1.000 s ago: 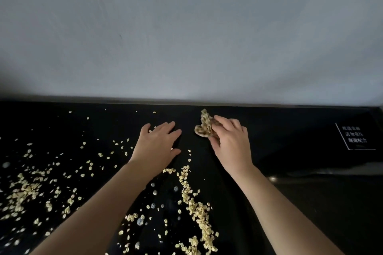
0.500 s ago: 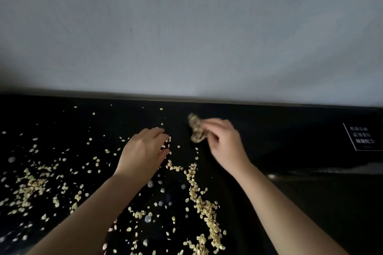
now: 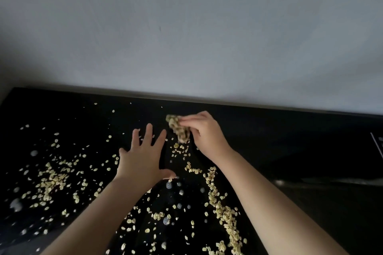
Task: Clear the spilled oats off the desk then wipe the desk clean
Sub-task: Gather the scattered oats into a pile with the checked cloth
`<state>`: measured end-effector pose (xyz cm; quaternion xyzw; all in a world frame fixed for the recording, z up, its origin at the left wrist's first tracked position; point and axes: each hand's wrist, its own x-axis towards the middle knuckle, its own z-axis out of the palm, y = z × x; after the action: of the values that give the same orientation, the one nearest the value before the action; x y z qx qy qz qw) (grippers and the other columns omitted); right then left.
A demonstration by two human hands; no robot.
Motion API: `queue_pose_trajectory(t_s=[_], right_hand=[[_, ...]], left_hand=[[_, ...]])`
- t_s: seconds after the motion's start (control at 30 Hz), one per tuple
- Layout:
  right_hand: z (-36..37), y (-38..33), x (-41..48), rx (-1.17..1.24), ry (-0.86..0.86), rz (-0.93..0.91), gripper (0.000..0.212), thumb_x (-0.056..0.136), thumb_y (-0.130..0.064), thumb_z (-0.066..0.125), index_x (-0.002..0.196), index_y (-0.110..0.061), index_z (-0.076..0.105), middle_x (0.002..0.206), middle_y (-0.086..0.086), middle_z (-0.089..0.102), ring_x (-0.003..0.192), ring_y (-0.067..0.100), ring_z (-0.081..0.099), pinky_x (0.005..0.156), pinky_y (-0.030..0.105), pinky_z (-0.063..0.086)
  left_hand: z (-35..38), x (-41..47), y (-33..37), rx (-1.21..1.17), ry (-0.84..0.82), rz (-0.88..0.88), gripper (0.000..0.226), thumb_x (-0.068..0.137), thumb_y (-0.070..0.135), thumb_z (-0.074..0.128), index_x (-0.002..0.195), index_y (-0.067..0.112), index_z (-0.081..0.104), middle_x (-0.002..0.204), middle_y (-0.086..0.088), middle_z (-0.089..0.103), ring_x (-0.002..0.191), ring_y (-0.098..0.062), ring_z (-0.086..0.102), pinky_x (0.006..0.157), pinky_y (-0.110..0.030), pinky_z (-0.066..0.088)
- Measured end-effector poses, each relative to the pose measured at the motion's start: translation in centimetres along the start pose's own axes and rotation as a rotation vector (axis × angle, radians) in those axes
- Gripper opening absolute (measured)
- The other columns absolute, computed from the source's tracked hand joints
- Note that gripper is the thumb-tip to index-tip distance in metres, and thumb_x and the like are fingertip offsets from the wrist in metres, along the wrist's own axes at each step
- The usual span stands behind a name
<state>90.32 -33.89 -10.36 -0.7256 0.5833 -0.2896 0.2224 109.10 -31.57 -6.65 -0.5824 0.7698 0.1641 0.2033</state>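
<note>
Where the oats (image 3: 51, 180) lie: scattered over the black desk (image 3: 290, 141), thickest at left, with a long trail (image 3: 223, 211) in the middle
Right hand (image 3: 207, 132): pinches a clump (image 3: 179, 130) of oats at the desk's far side
Left hand (image 3: 143, 157): flat, fingers spread, holding nothing
Key relation: trail runs far-to-near, just right of the left hand, its far end below the clump; free left hand sits just beside that end

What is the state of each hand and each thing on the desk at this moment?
desk: black, littered, not yet wiped.
scattered oats: lie loose across the desk.
clump of oats: gathered, pinched between fingers.
right hand: grips the clump of oats.
left hand: open, fingers spread straight.
</note>
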Motion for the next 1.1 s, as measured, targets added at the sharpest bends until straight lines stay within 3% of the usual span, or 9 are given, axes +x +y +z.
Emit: queue_pose_trajectory(t_s=[0.17, 0.3, 0.4, 0.47, 0.57, 0.77, 0.83, 0.97, 1.1], right_hand=[[-3.4, -0.5, -2.7, 0.06, -0.337, -0.006, 0.03, 0.09, -0.006, 0.058, 0.11, -0.024, 0.072, 0.114, -0.018, 0.067, 0.105, 0.008, 0.056, 0.094, 0.024, 0.047], [-3.5, 0.9, 1.3, 0.05, 0.05, 0.093, 0.036, 0.088, 0.008, 0.056, 0.111, -0.014, 0.072, 0.114, -0.007, 0.069, 0.109, 0.015, 0.06, 0.099, 0.029, 0.047], [-1.3, 0.9, 4.0, -0.015, 0.117, 0.101, 0.034, 0.088, 0.008, 0.055, 0.111, -0.011, 0.072, 0.115, 0.002, 0.071, 0.107, 0.021, 0.061, 0.098, 0.036, 0.047], [-0.2, 0.0, 3.7, -0.057, 0.049, 0.07, 0.026, 0.089, -0.001, 0.057, 0.107, -0.011, 0.073, 0.113, 0.002, 0.071, 0.106, 0.025, 0.059, 0.095, 0.04, 0.048], [-0.2, -1.7, -0.4, 0.012, -0.066, 0.008, 0.027, 0.088, -0.018, 0.053, 0.105, -0.015, 0.073, 0.111, -0.004, 0.071, 0.103, 0.018, 0.058, 0.091, 0.03, 0.047], [-3.1, -3.4, -7.6, 0.037, -0.32, 0.021, 0.031, 0.087, -0.022, 0.048, 0.105, -0.022, 0.074, 0.111, -0.015, 0.069, 0.101, 0.0, 0.052, 0.089, 0.017, 0.045], [-4.6, -3.0, -7.4, 0.052, -0.221, 0.04, 0.03, 0.087, -0.019, 0.049, 0.105, -0.021, 0.073, 0.11, -0.014, 0.069, 0.103, 0.001, 0.054, 0.094, 0.019, 0.046], [-6.5, 1.6, -5.4, -0.17, 0.188, 0.209, 0.033, 0.088, 0.003, 0.054, 0.113, -0.011, 0.07, 0.113, 0.001, 0.069, 0.102, 0.019, 0.058, 0.088, 0.041, 0.053], [-5.1, 2.0, -5.3, -0.251, 0.107, 0.255, 0.037, 0.087, 0.004, 0.054, 0.115, -0.013, 0.069, 0.119, 0.002, 0.066, 0.107, 0.024, 0.053, 0.094, 0.042, 0.049]], left_hand=[[0.0, -0.6, -0.8, -0.051, -0.078, -0.098, 0.13, 0.061, 0.078, 0.065, 0.147, 0.034, -0.022, 0.155, -0.01, -0.028, 0.143, -0.044, -0.014, 0.106, -0.063, 0.033], [-0.1, -0.3, -0.7, -0.08, -0.096, -0.104, 0.131, 0.06, 0.074, 0.069, 0.148, 0.035, -0.02, 0.154, -0.01, -0.028, 0.143, -0.044, -0.015, 0.105, -0.066, 0.029], [0.0, -0.2, -0.7, -0.077, -0.101, -0.113, 0.131, 0.061, 0.073, 0.07, 0.148, 0.034, -0.02, 0.155, -0.009, -0.028, 0.143, -0.043, -0.016, 0.105, -0.067, 0.028], [0.0, -0.2, -0.6, -0.078, -0.103, -0.111, 0.131, 0.061, 0.073, 0.07, 0.148, 0.034, -0.019, 0.155, -0.009, -0.028, 0.143, -0.044, -0.016, 0.105, -0.067, 0.028], [0.0, -0.4, -0.5, -0.083, -0.101, -0.107, 0.131, 0.061, 0.072, 0.071, 0.149, 0.033, -0.018, 0.155, -0.01, -0.028, 0.143, -0.044, -0.015, 0.105, -0.067, 0.029], [0.3, -1.7, 1.0, -0.031, -0.131, -0.059, 0.133, 0.062, 0.073, 0.07, 0.149, 0.028, -0.02, 0.155, -0.014, -0.028, 0.143, -0.045, -0.014, 0.105, -0.064, 0.032], [0.7, -2.4, 1.7, -0.02, -0.132, -0.041, 0.134, 0.061, 0.074, 0.07, 0.148, 0.028, -0.021, 0.154, -0.014, -0.029, 0.143, -0.044, -0.015, 0.105, -0.065, 0.031], [1.5, -3.8, 3.1, -0.014, -0.154, -0.028, 0.134, 0.062, 0.072, 0.07, 0.147, 0.028, -0.024, 0.153, -0.014, -0.032, 0.142, -0.044, -0.018, 0.106, -0.066, 0.03], [2.2, -5.1, 4.0, 0.003, -0.151, -0.021, 0.132, 0.065, 0.069, 0.07, 0.147, 0.028, -0.023, 0.154, -0.014, -0.03, 0.143, -0.044, -0.016, 0.104, -0.064, 0.033]])
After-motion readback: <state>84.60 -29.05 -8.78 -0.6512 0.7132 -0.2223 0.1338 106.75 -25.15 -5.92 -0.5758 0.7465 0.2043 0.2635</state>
